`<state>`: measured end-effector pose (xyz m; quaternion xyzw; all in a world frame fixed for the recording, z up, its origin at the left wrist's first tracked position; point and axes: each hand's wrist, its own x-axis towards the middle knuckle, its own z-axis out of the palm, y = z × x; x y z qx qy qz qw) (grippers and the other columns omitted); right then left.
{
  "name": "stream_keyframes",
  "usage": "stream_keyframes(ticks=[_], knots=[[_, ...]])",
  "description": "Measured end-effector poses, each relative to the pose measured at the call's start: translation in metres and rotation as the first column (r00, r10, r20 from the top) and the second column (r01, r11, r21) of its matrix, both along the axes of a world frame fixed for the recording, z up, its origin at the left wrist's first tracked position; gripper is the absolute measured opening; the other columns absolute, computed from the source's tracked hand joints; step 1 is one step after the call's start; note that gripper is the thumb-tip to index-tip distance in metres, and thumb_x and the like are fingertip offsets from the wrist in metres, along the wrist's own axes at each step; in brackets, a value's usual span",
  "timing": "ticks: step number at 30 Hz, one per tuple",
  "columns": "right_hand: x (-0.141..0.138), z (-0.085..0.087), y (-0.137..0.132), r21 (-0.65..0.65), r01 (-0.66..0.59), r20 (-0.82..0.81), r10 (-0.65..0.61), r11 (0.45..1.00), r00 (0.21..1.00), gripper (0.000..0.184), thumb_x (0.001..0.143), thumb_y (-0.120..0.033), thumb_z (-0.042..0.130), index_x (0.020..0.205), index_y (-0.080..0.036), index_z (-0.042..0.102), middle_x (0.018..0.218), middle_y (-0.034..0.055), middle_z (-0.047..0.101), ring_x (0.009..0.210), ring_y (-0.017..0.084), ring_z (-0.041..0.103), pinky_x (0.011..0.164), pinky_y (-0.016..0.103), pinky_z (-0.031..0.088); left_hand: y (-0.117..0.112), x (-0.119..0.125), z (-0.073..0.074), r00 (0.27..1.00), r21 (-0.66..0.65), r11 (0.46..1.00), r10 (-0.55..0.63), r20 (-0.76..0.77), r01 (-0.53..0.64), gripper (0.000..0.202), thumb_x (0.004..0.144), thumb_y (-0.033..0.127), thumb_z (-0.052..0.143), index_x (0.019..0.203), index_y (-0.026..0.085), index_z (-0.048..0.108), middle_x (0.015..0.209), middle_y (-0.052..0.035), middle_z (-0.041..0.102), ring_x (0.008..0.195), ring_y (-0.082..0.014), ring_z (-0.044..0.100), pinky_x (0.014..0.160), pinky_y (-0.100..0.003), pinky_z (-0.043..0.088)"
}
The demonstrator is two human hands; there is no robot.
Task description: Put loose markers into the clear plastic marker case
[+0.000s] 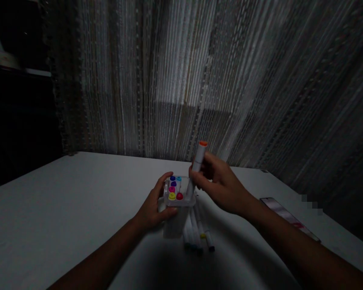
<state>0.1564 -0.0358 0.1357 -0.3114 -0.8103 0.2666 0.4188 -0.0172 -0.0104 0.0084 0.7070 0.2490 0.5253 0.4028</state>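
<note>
The room is dim, a stringy curtain [175, 80] hanging behind a smooth white table [78, 201]. There, the left hand [151, 205] clasps a boxy translucent container [174, 223] showing 6 bright marker tops [172, 195]; the right hand [220, 183] pinches a cylindrical orange-tipped marker [199, 157] tilted over its opening. Loose markers [196, 233] lie beside.

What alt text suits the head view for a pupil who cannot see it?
A right hand holds an orange-ended marker at the mouth of a plastic marker case, which the left hand grips. Loose markers lie on the white table nearby, with a phone farther right.
</note>
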Motion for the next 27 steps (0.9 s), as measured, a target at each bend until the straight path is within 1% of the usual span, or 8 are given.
stream_keyframes(ticks=[3,7,10,12,16,19,23,27], knots=[[0.001,-0.005,0.000,-0.021,-0.024,0.046,0.025,0.999,0.999,0.007,0.077,-0.019,0.052,0.079,-0.018,0.045,0.069,-0.0023,0.048,0.060,0.010,0.046,0.053,0.024,0.039,0.000,0.002,0.001,1.000,0.000,1.000,-0.005,-0.005,0.005,0.089,0.066,0.047,0.067,0.136,0.018,0.020,0.119,-0.0108,0.052,0.104,-0.0268,0.054,0.089,-0.035,0.043],[0.004,0.001,0.000,-0.038,-0.019,-0.036,0.018,0.999,0.999,0.009,0.078,-0.020,0.052,0.079,-0.019,0.044,0.069,-0.0025,0.047,0.058,0.010,0.045,0.052,0.024,0.038,-0.002,0.002,0.001,1.000,0.002,1.000,0.004,-0.013,-0.004,0.088,0.067,0.046,0.066,0.136,0.017,0.020,0.117,-0.0111,0.054,0.101,-0.0266,0.056,0.089,-0.036,0.043],[0.005,0.005,0.002,0.002,0.007,-0.067,-0.007,1.000,0.998,0.011,0.077,-0.021,0.053,0.078,-0.019,0.043,0.070,-0.0019,0.047,0.059,0.011,0.045,0.052,0.025,0.038,-0.004,0.003,0.002,1.000,0.005,1.000,0.009,-0.011,-0.009,0.089,0.067,0.047,0.066,0.137,0.016,0.020,0.115,-0.0113,0.055,0.100,-0.0271,0.057,0.088,-0.037,0.044],[0.005,0.006,0.004,0.051,0.044,-0.035,-0.042,0.998,0.999,0.009,0.077,-0.020,0.054,0.078,-0.018,0.045,0.070,-0.0014,0.047,0.061,0.012,0.046,0.054,0.026,0.039,-0.005,0.003,0.002,1.000,0.011,1.000,0.006,-0.003,-0.005,0.089,0.067,0.047,0.066,0.137,0.016,0.020,0.117,-0.0118,0.055,0.102,-0.0274,0.056,0.089,-0.037,0.043],[0.004,0.001,0.009,0.108,0.046,0.022,-0.048,0.993,0.999,0.005,0.075,-0.015,0.052,0.077,-0.017,0.048,0.070,-0.0011,0.049,0.063,0.012,0.049,0.056,0.026,0.041,-0.006,0.004,0.002,1.000,0.005,1.000,-0.009,0.006,0.009,0.091,0.068,0.047,0.065,0.139,0.015,0.018,0.119,-0.0117,0.056,0.104,-0.0273,0.056,0.089,-0.036,0.043],[0.003,-0.005,0.014,0.096,0.043,0.060,-0.049,0.994,0.997,0.005,0.074,-0.013,0.052,0.075,-0.017,0.049,0.070,-0.0010,0.051,0.062,0.012,0.051,0.056,0.025,0.041,-0.006,0.005,0.002,1.000,0.006,1.000,-0.010,0.006,0.010,0.092,0.067,0.046,0.066,0.139,0.015,0.018,0.120,-0.0117,0.055,0.106,-0.0275,0.056,0.090,-0.036,0.043],[0.003,-0.012,0.021,0.069,0.075,0.124,-0.084,0.995,0.989,0.006,0.072,-0.012,0.052,0.073,-0.017,0.049,0.068,-0.0014,0.052,0.062,0.012,0.050,0.057,0.025,0.039,-0.008,0.005,0.005,1.000,-0.003,1.000,-0.008,0.002,0.008,0.092,0.067,0.046,0.065,0.140,0.015,0.018,0.118,-0.0115,0.057,0.103,-0.0273,0.057,0.089,-0.037,0.044],[0.004,-0.012,0.023,0.055,0.094,0.078,-0.098,0.994,0.992,0.011,0.069,-0.010,0.053,0.077,-0.017,0.048,0.068,-0.0027,0.049,0.060,0.011,0.047,0.056,0.024,0.038,-0.011,0.005,0.006,1.000,-0.005,1.000,-0.010,0.000,0.010,0.093,0.067,0.046,0.066,0.140,0.015,0.017,0.117,-0.0113,0.057,0.103,-0.0270,0.057,0.089,-0.036,0.044]])
